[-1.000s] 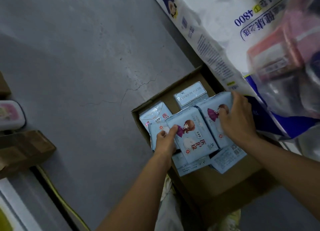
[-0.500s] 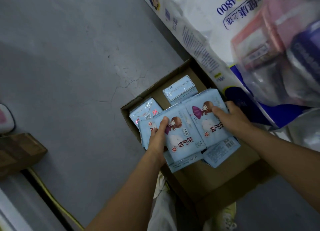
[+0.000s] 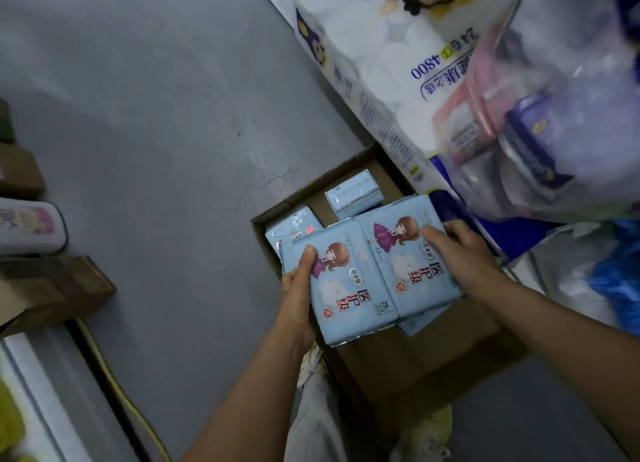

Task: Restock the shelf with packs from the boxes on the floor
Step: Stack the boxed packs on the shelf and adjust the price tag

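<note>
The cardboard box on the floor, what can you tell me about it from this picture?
The cardboard box is plain brown and open-topped, sitting on the grey floor against a big white printed bag. Its flaps are folded out. Inside lie a few pale blue packs, with bare cardboard bottom showing between them. Above it, the left hand and right hand hold two blue packs side by side, hiding much of the inside.

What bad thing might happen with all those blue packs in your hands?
1. The left hand and right hand squeeze several slippery blue packs only from the sides, so a lower one might slide out into the cardboard box.
2. The big tissue bag leans close above the box, so lifting the packs might bump it.
</note>
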